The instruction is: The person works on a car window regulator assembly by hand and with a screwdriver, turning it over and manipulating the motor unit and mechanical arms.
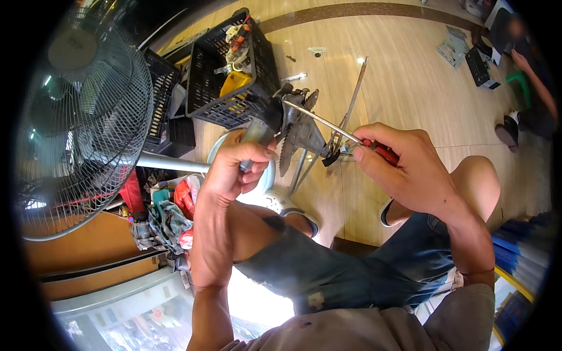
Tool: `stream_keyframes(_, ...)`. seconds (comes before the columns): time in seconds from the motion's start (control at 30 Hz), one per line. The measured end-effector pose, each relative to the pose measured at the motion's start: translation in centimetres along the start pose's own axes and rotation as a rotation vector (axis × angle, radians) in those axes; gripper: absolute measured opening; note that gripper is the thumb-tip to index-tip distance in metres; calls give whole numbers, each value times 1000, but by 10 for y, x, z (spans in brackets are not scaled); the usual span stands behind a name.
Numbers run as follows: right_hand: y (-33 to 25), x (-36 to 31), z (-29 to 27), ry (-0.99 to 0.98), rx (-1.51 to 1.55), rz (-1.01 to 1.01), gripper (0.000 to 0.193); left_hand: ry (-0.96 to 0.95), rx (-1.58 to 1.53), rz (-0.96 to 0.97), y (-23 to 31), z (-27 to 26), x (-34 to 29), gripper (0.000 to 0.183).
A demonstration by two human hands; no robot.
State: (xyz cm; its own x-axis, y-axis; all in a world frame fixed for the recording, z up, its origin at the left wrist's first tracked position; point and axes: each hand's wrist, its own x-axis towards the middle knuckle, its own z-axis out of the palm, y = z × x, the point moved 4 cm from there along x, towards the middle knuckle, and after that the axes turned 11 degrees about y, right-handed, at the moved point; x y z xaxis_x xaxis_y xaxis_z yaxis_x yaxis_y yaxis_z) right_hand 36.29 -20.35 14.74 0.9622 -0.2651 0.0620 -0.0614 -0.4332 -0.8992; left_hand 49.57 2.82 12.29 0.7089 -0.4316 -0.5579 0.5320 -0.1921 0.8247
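My left hand is closed around the grey cylindrical motor of a metal mechanism. Joined to the motor is a dark toothed plate with a greyish bracket; it looks like a car window regulator. Long thin metal arms cross behind it. In my right hand is a screwdriver with a red handle, gripped between thumb and fingers. Its shaft points left, and the tip appears at the top of the mechanism beside the motor; whether it touches cannot be made out.
A large fan stands close on the left. Behind the mechanism sits a black plastic crate with tools and a yellow item. Rags and red items lie by my left forearm. Another person is at the far right near a green stool.
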Motion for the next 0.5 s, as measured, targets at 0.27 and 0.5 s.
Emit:
stream_keyframes(0.27,10,-2,-20,55,17,6,25,-31,-7,14,3,4,5,20)
stream_keyframes(0.5,16,-3,-15,-4,98,38,23,-18,-39,-9,2,-1,5,19)
